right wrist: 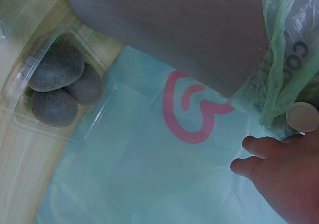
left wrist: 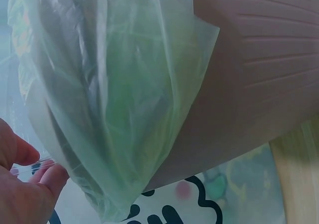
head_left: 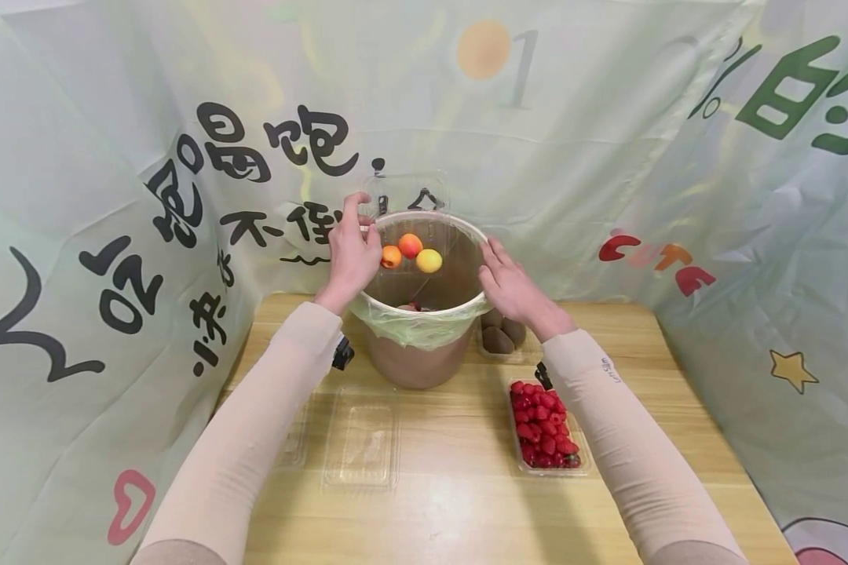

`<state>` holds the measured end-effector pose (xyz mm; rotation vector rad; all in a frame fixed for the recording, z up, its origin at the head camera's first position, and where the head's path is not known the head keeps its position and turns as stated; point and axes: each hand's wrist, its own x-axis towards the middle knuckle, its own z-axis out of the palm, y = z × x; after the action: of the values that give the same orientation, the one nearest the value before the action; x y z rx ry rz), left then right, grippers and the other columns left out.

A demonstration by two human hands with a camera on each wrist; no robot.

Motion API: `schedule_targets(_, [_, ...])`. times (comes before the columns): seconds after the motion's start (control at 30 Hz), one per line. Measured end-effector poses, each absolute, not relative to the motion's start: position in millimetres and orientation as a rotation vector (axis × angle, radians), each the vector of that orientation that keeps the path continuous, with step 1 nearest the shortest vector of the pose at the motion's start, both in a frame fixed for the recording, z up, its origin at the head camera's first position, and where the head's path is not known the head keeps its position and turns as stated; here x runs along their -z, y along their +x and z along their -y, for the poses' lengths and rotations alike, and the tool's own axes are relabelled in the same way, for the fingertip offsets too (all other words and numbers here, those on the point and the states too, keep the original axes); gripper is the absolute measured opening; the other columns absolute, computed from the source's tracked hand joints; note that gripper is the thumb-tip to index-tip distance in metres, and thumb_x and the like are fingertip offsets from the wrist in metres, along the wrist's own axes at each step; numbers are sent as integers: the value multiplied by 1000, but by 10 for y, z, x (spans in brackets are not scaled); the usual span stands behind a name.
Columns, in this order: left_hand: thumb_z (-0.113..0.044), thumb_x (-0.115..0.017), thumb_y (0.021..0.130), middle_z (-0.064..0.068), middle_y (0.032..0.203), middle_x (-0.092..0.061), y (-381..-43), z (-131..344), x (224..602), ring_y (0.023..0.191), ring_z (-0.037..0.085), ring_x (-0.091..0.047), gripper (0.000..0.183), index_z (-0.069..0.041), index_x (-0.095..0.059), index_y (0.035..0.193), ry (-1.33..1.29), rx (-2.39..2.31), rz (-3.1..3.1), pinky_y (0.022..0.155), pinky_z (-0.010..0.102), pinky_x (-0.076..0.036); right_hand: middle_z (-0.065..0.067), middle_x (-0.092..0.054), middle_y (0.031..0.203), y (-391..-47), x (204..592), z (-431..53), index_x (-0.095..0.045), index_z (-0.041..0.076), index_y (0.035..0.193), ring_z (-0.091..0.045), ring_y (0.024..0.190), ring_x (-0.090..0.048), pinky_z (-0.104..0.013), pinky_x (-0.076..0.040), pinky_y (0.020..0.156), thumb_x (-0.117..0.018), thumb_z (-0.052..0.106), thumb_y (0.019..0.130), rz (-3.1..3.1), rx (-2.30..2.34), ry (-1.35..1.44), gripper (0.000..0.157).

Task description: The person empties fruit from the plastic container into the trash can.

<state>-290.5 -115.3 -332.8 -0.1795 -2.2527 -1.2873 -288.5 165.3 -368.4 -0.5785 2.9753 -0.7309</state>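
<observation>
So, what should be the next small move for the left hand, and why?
Probably, the left hand should tip the clear container slightly further over the bin. It pinches the container at the bin's mouth, where three round fruits show high up; whether they have fully left the container is hard to tell, so a little more tilt seems sensible.

On the cloth backdrop point(head_left: 572, 173), I am reading dark characters 吃饱喝饱 point(head_left: 222, 141), and lower, 不倒 point(head_left: 253, 227); the next characters are being partly hidden. A grey number 1 point(head_left: 523, 71), a green 的 point(head_left: 787, 94) and a coloured word CUTE point(head_left: 674, 255) are also standing there. In the right wrist view, letters beginning with CO point(right wrist: 298, 59) are showing at the green bag point(right wrist: 275, 69); whether on or behind it, I am not telling surely. Writing point(head_left: 610, 370) on the right sleeve point(head_left: 629, 439) is looking too small for reading.
</observation>
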Motion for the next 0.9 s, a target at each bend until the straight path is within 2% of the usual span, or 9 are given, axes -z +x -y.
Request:
schedule_targets(0.53, [2, -55, 100, 25, 116, -73, -2879, 1129, 3307, 96, 37, -75, 41, -10, -51, 140, -206, 1254, 2219, 89, 49, -60, -16, 3, 178, -2883, 3678, -1647, -8, 3, 169, -34, 166, -5, -61, -8, 133, -15, 40, 111, -2970, 738, -578, 68])
schedule_targets(0.9, [1, -55, 101, 30, 115, -71, -2882, 1127, 3312, 94, 40, -74, 38, -6, -52, 139, -274, 1230, 2153, 87, 50, -60, -17, 2, 178, -2895, 3697, -1658, -8, 2, 169, -34, 166, -4, -61, -8, 133, -15, 39, 111, -2972, 725, -584, 68])
